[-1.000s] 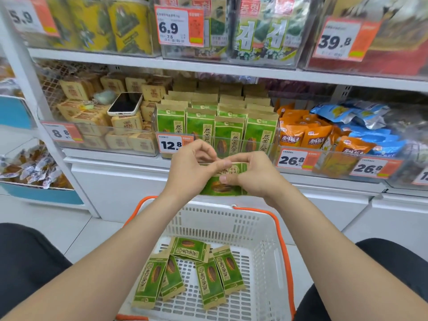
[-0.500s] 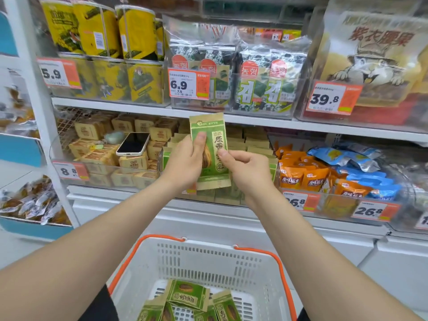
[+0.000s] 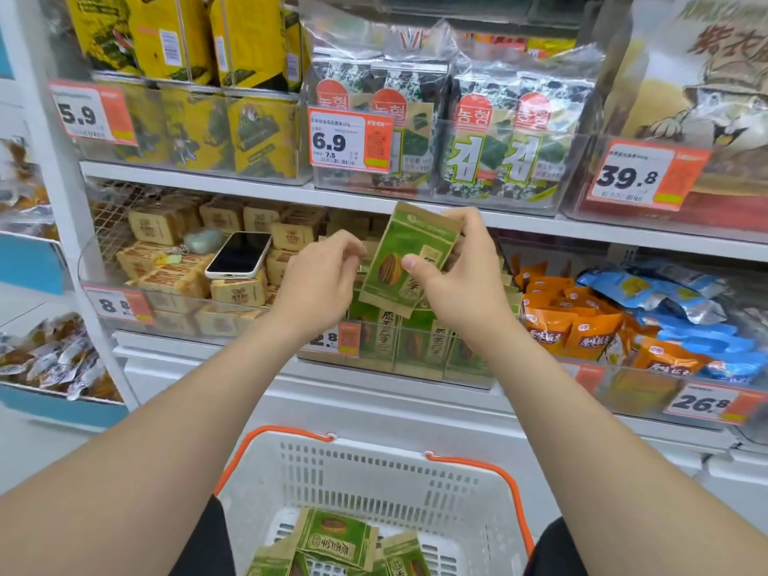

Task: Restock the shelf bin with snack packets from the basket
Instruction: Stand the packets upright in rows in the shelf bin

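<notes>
My right hand (image 3: 453, 280) pinches a green snack packet (image 3: 405, 251) with a seed picture, holding it tilted just above the clear shelf bin (image 3: 419, 359) of matching green packets. My left hand (image 3: 318, 284) hovers just left of the packet with fingers loosely curled, apparently not touching it. Below, a white basket (image 3: 374, 476) with orange handles holds several more green packets (image 3: 336, 542).
A phone (image 3: 239, 255) lies on tan packets in the bin to the left. Orange and blue snack bags (image 3: 598, 326) fill the bin to the right. The upper shelf (image 3: 291, 193) with seaweed packs hangs close above the held packet.
The packet has tilted and moved right and toward the bin. My left hand has let go of it; only my right hand holds it now.
</notes>
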### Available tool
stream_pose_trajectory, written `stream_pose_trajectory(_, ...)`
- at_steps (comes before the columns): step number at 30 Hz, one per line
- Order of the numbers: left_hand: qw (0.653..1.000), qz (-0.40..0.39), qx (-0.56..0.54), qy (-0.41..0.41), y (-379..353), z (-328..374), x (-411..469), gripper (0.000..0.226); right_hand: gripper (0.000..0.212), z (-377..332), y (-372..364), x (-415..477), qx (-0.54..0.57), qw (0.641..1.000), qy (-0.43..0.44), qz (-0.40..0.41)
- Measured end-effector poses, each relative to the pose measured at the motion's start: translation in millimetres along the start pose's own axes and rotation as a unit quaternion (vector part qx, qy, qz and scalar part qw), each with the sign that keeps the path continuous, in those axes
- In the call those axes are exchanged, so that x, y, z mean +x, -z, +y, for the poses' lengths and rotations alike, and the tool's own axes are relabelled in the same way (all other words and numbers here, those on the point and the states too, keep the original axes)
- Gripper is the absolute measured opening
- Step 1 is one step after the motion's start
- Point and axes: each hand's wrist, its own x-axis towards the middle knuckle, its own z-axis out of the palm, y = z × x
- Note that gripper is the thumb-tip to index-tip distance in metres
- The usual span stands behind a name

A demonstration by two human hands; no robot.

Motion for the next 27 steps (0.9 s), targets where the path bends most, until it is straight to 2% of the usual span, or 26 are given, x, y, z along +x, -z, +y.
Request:
stream_pose_trajectory(3, 0.979, -0.121, 0.165, 0.002, -3.6, -9.3, -5.0, 0.039, 0.043, 2.7, 4.8, -1.1, -0.006, 1.000, 0.016, -0.017)
stream_pose_trajectory(5, 0.971, -0.122, 0.206, -0.011, -5.6, -8.6, -5.7, 0.039, 0.043, 2.0, 4.4, -3.2, -0.025, 0.999, 0.029, -0.029)
stream_pose_trajectory(12, 0.974, -0.060, 0.217, -0.001, -1.6, -1.9, 0.3, 0.021, 0.047, 3.9, -5.9, -5.9, -0.075, 0.994, 0.033, -0.068)
stream_pose_trajectory(18, 0.982, -0.011, 0.190, 0.009, -3.7, -1.6, 5.8, 0.048, 0.044, -5.2, -4.8, -9.5, -0.136, 0.984, 0.079, -0.080)
stream_pose_trajectory(21, 0.977, -0.020, 0.212, 0.004, -2.9, -7.5, 9.6, 0.027, 0.045, -5.4, -6.5, -8.9, -0.149, 0.977, 0.109, -0.108)
stream_pose_trajectory(24, 0.977, -0.055, 0.206, -0.016, -2.2, -13.6, 10.1, 0.034, 0.047, -1.1, -6.2, -9.9, -0.218, 0.954, 0.125, -0.162)
stream_pose_trajectory(27, 0.978, -0.057, 0.198, -0.035, -2.0, -14.5, 9.2, 0.027, 0.044, -0.2, -6.3, -8.4, -0.239, 0.946, 0.105, -0.190)
